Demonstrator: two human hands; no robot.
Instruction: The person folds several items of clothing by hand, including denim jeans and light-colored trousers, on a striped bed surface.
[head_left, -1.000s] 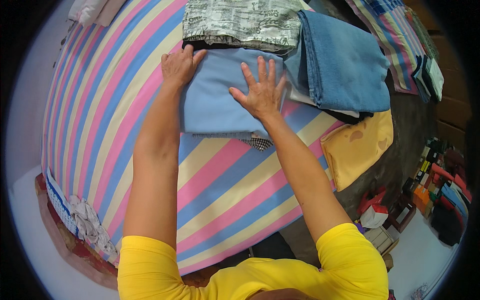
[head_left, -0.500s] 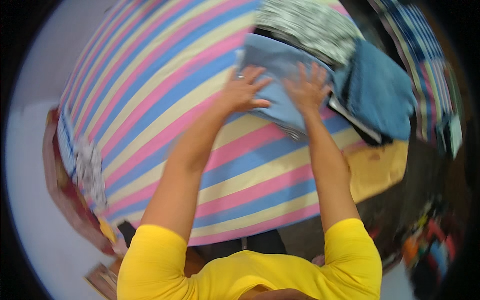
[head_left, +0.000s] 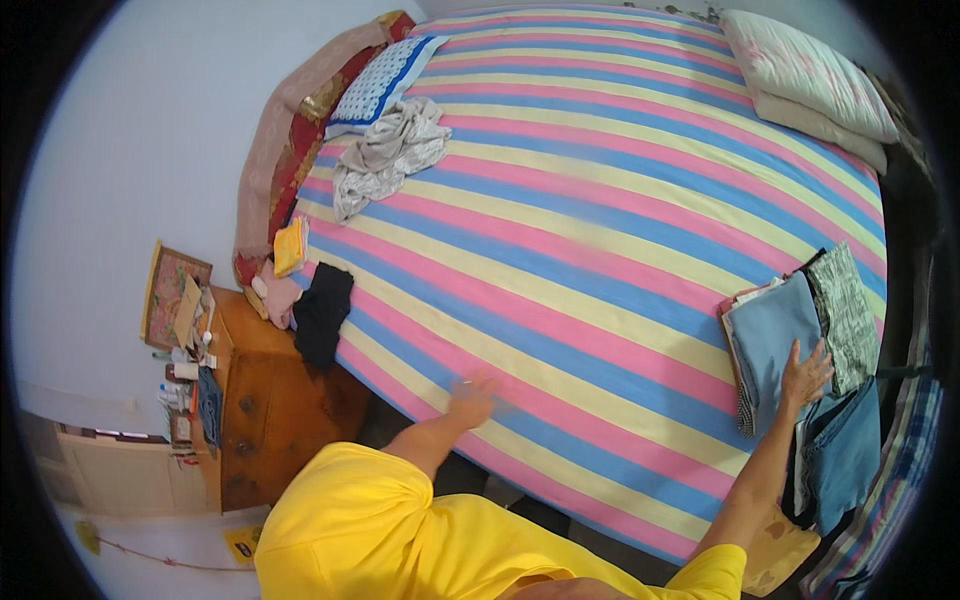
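Observation:
My right hand (head_left: pixel 806 374) lies with fingers spread at the edge of a folded light-blue garment (head_left: pixel 777 325), which tops a small stack of folded clothes on the right of the bed. Against that stack are a folded grey-and-white patterned cloth (head_left: pixel 846 315) and folded blue denim (head_left: pixel 843 455). My left hand (head_left: pixel 472 402) is over the striped bedsheet (head_left: pixel 600 330) near the bed's front edge. It is smeared by motion, nothing shows in it, and its fingers are hard to make out.
Left on the bed are a crumpled grey cloth (head_left: pixel 392 152), a blue-and-white pillow (head_left: pixel 384 84), a black garment (head_left: pixel 323 314) and a folded yellow cloth (head_left: pixel 291 247). A wooden cabinet (head_left: pixel 270 410) stands beside the bed. Folded bedding (head_left: pixel 805 75) lies at the far right corner.
The view has swung to the left, bringing the cabinet and pillow into sight. My left hand has come off the light-blue garment and moved away to the left; my right hand stays on it.

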